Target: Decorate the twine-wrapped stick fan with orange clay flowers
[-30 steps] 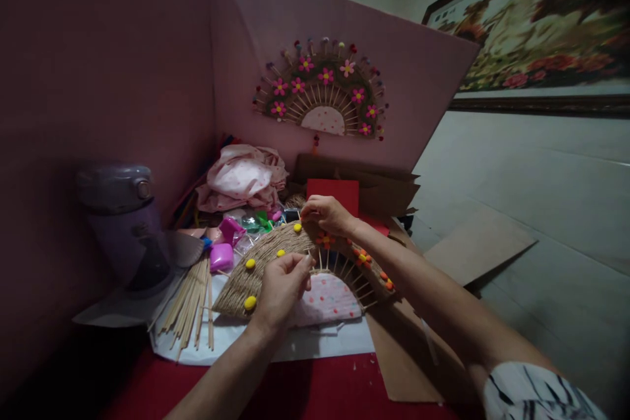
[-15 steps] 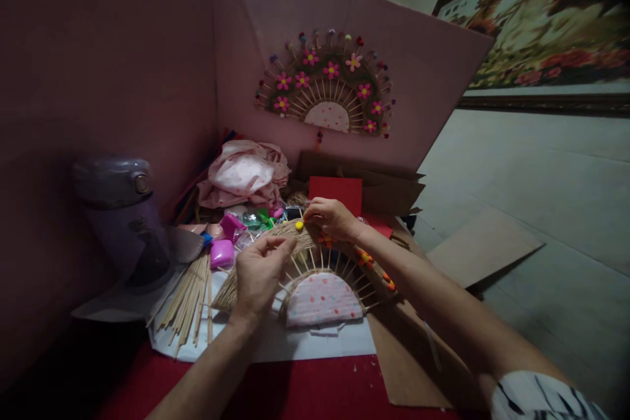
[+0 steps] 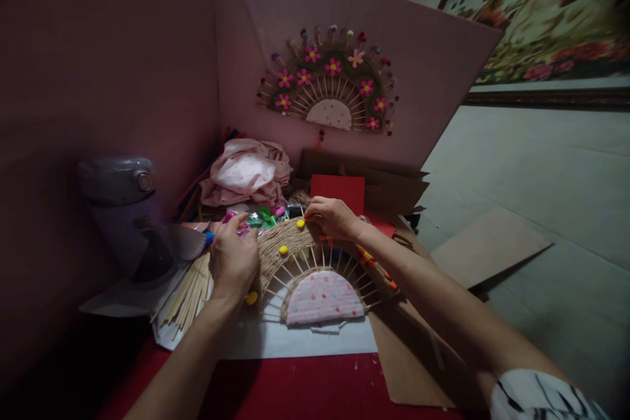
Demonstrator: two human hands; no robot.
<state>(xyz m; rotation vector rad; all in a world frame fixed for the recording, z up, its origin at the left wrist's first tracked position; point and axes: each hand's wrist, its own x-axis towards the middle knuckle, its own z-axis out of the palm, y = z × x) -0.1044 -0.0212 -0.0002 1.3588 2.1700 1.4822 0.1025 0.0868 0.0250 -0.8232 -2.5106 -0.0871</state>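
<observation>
A half-round fan [image 3: 278, 236] of wound twine and thin sticks lies in front of me, with a spotted fabric half-circle [image 3: 325, 298] at its base. Three yellow discs show on the twine, one [image 3: 283, 250] in the middle of the left part. Orange flowers [image 3: 365, 256] run down its right side, partly behind my right arm. My right hand [image 3: 331, 216] pinches at the top edge beside another yellow disc [image 3: 300, 224]; what its fingertips hold is hidden. Over the fan's left end, my left hand [image 3: 233, 266] has thumb and forefinger apart, close to bright pink material.
Wooden sticks [image 3: 184, 295] lie at the left beside a purple tumbler [image 3: 125, 230]. Crumpled spotted cloth [image 3: 246, 170], red card [image 3: 337, 191] and brown cardboard [image 3: 403, 187] are behind. A finished flowered fan [image 3: 329, 82] hangs on the pink panel.
My left hand has moved left from the fan's middle towards the pink material, uncovering two more yellow discs. The right hand stays at the top edge. The view has shifted slightly.
</observation>
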